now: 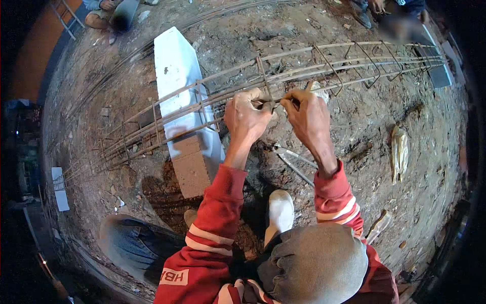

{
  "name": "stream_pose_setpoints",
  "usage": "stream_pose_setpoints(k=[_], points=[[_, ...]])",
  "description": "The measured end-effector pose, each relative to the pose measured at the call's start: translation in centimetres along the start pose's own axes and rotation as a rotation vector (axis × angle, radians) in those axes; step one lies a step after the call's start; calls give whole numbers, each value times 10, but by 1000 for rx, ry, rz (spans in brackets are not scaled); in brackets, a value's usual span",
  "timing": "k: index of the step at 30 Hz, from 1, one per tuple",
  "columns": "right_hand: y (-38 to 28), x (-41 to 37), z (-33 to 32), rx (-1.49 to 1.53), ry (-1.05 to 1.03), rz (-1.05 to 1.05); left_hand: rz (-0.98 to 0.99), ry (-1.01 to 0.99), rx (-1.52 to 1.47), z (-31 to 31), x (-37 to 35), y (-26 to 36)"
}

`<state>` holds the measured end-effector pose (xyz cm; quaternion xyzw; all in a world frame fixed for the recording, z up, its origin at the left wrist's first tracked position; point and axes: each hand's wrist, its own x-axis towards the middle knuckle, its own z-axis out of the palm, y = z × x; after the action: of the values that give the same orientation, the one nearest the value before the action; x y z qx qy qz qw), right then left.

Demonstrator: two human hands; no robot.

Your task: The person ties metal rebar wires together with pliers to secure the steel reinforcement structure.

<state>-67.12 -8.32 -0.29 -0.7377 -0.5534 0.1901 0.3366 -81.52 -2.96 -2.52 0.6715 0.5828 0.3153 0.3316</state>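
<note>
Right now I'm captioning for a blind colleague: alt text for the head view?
A left hand and right hand, both bare, nearly meet at a long metal rod cage crossing a pale block. Below, a two-handled tool lies on dirt.

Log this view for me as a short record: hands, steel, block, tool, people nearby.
Left hand: fingers bent in at a stirrup of the cage
Right hand: beside the left, fingertips nearly meeting it; anything pinched is too small to tell
Steel cage: long, runs across the view
White block: cage passes over it
Long-handled tool: left of the right forearm in view, handles spread
Others: one person top left, another top right
</note>
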Motion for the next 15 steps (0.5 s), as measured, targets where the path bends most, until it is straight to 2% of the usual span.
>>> stream_pose_setpoints(k=[2,4,9,15], points=[[-2,10,0,-11,-14,-18,96,-34,90,-3,-1,0],[3,19,5,-40,-7,-153,85,-49,140,1,3,-8],[5,25,-1,-65,-94,-126,96,-67,129,1,4,-9],[-3,14,-16,28,-156,-65,252,-57,79,3,8,-15]])
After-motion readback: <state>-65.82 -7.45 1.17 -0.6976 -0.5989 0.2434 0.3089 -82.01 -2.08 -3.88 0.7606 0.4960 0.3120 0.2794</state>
